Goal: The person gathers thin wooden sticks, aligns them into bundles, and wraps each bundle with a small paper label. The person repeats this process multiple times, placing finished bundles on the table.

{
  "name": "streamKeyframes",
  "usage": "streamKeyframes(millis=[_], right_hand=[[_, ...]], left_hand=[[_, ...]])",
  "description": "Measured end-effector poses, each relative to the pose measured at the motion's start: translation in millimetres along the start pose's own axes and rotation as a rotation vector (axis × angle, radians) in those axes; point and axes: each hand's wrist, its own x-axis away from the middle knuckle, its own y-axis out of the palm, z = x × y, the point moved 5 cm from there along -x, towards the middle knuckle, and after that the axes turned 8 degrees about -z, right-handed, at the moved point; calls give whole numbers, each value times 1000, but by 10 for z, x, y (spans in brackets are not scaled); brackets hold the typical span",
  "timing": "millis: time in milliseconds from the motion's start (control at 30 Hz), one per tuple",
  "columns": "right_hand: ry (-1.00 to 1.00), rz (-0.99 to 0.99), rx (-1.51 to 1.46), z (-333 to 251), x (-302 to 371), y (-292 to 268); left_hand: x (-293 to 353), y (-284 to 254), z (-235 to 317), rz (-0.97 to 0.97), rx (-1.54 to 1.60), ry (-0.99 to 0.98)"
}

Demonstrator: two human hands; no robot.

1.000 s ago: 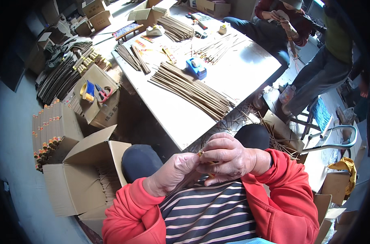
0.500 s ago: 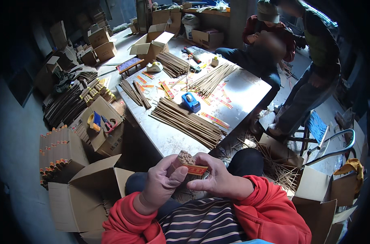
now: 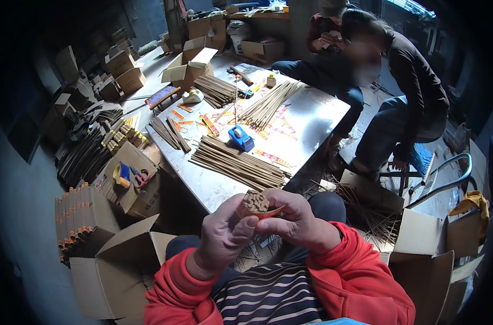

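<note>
My left hand (image 3: 223,232) is closed round a bundle of brown sticks (image 3: 255,199), held above my lap with its round cut ends facing up. A red-and-orange paper label strip (image 3: 267,214) curves round the near side of the bundle. The fingers of my right hand (image 3: 298,221) pinch this strip against the sticks. Beyond my hands, on the white table (image 3: 322,122), lie a row of long brown sticks (image 3: 238,167) and a blue tape dispenser (image 3: 241,139). More label strips (image 3: 273,158) are scattered there.
Open cardboard boxes (image 3: 124,265) stand at my left and right. Scissors (image 3: 141,179) and a yellow-blue tape dispenser lie on a carton. Labelled bundles (image 3: 76,219) are stacked at far left. Two people are beyond the table, one bending over a blue-topped stool (image 3: 419,161).
My hands have turned the bundle so its ends face up more, and the strip wraps further round it. The standing person has bent down toward the stool. The view has shifted slightly.
</note>
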Motion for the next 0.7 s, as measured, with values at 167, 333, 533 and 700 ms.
streamKeyframes(millis=[167,333,533,700], right_hand=[[124,51,-114,-114,71,-218],[137,62,-191,-105,118,-351],[103,138,-150,241,304,-121],[50,116,-29,295,338,-89]], left_hand=[[-71,162,-158,60,104,-30],[-170,254,-209,58,96,-9],[105,160,-648,21,71,-72],[153,143,-755,69,141,-100]])
